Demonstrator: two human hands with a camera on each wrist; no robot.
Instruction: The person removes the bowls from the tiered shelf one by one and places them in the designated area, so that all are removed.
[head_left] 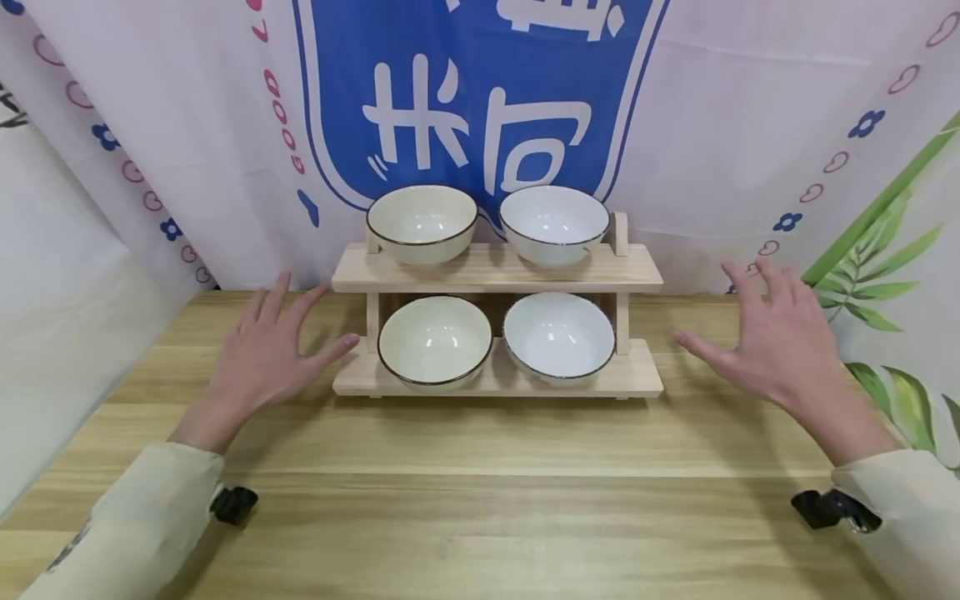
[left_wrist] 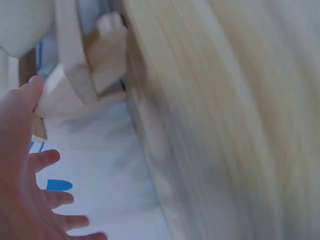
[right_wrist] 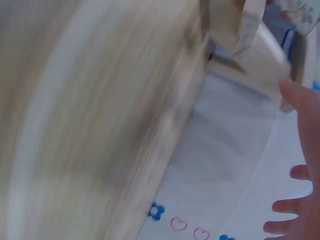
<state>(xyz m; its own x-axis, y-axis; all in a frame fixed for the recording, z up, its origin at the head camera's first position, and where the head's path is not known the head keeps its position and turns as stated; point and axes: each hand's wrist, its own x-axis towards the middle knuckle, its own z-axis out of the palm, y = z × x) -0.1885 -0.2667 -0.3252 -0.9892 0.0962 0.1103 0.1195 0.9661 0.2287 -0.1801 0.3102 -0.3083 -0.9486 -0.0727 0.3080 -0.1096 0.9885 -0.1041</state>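
A two-tier wooden shelf (head_left: 495,268) stands at the back of the table with bowls on both tiers. The upper tier bears a cream bowl (head_left: 422,218) on the left and a white bowl (head_left: 555,218) on the right, both brown-rimmed. Below them sit another cream bowl (head_left: 435,340) and another white bowl (head_left: 558,335). My left hand (head_left: 266,350), fingers spread, is at the shelf's left end; whether its thumb touches the wood I cannot tell. Apart from the right end, my right hand (head_left: 780,342) also has its fingers spread. Neither hand holds anything.
The wood-grain table (head_left: 480,517) extends in front of the shelf. Right behind the shelf hangs a white curtain (head_left: 697,133) with a blue printed panel (head_left: 480,83). Leaf-printed white sheeting (head_left: 915,317) borders the right side, and plain white sheeting (head_left: 60,275) the left.
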